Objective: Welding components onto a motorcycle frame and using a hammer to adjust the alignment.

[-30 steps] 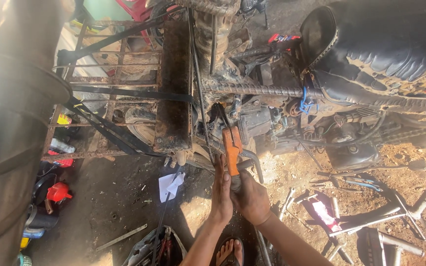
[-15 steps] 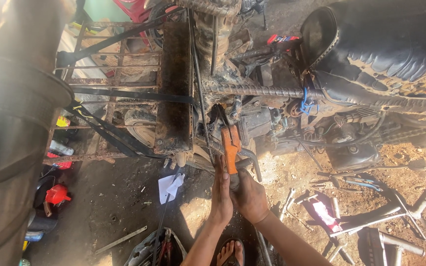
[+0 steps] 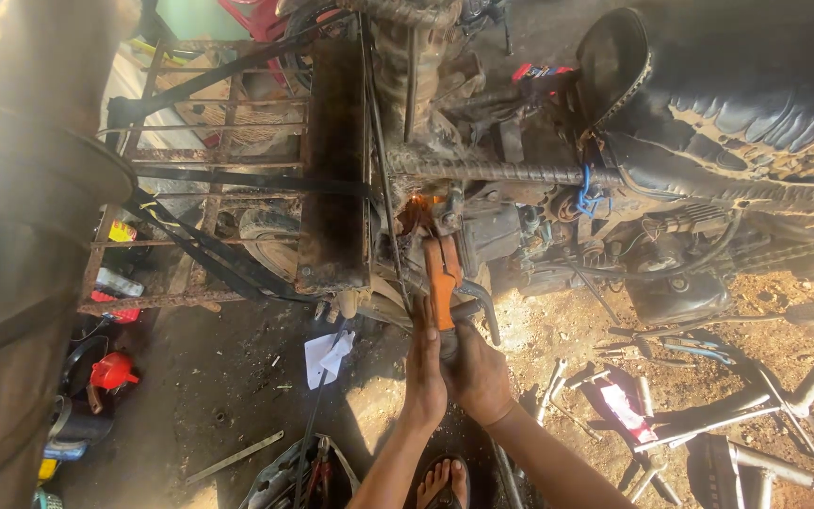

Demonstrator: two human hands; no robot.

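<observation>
Both my hands meet on the handle of an orange pipe wrench (image 3: 442, 269). My left hand (image 3: 423, 366) lies flat along the left side of the handle, fingers straight. My right hand (image 3: 479, 375) wraps the lower end of the handle. The wrench head sits up against a greasy part (image 3: 418, 215) under a ribbed steel bar (image 3: 501, 172) on a motorcycle frame. A curved metal lever (image 3: 484, 303) sticks out just right of the wrench.
A rusty metal rack (image 3: 237, 170) is at left, a black seat (image 3: 756, 85) upper right. Loose spanners and tools (image 3: 633, 396) lie on the dirt at right. Red funnel (image 3: 110, 370), bottles and a dark tyre at left. My sandalled foot (image 3: 443, 481) is below.
The wrench and both hands have stayed nearly in place; the wrench handle has shifted slightly lower and right against the part.
</observation>
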